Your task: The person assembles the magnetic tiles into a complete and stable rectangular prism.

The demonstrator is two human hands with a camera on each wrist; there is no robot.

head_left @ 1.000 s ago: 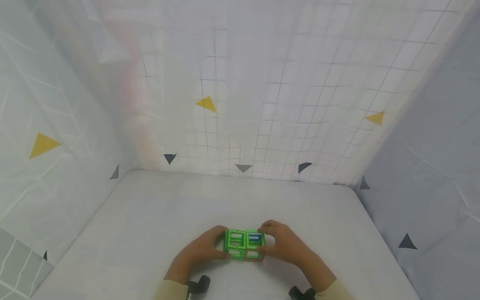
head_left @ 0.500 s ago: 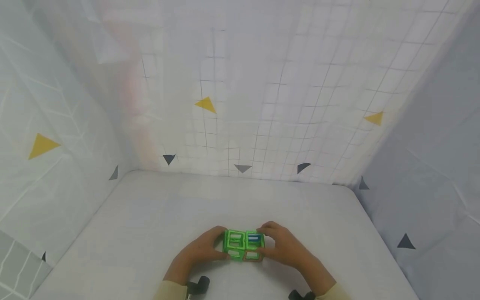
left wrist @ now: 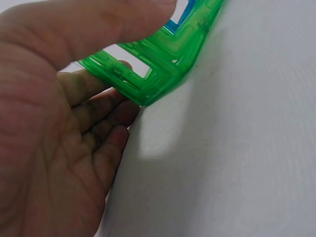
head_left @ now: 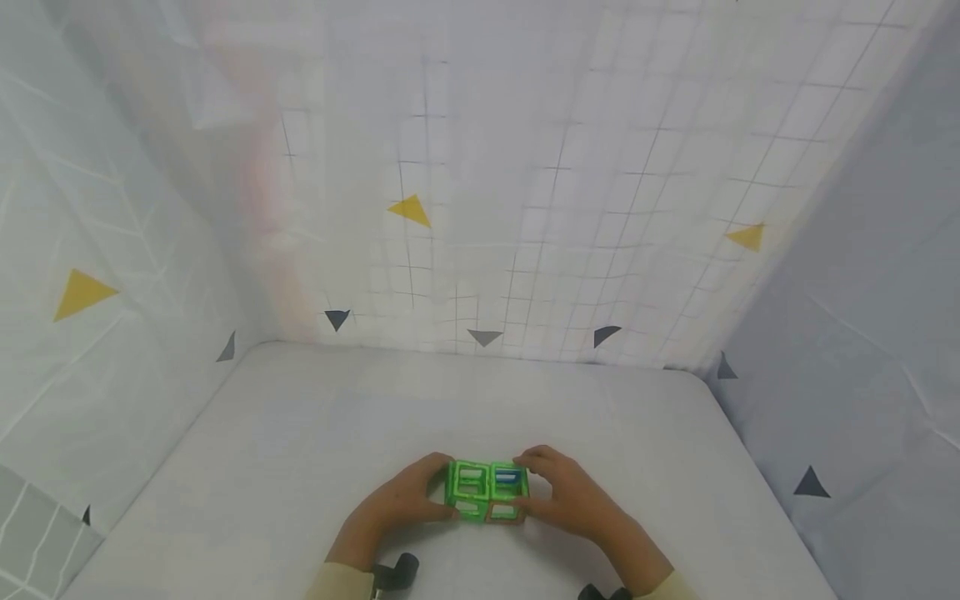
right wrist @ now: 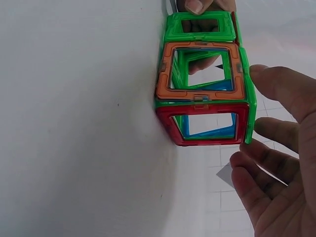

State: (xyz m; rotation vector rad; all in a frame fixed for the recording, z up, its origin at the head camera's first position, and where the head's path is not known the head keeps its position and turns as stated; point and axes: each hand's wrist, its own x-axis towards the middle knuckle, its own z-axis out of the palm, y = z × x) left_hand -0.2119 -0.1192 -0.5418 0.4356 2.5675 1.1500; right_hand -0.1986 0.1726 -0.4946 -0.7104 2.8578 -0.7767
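Observation:
Two joined cubes of magnetic tiles (head_left: 491,482) stand on the white table near its front, mostly green. In the right wrist view, an orange tile (right wrist: 197,95) forms one side, a red tile (right wrist: 242,123) the end, and a blue tile (right wrist: 212,132) shows through the openings. My left hand (head_left: 401,497) holds the left end, thumb in front and fingers behind. My right hand (head_left: 570,493) has its thumb and fingertips at the upper edges of the right cube. In the left wrist view, the thumb partly covers the green tiles (left wrist: 173,47).
White sheeting with grid lines and yellow and dark triangles rises behind the table (head_left: 360,400) and on both sides. Dark wrist devices (head_left: 397,572) sit at the cuffs.
The hands and the magnetic tile cubes stay almost still. The whole head view shifts very slightly.

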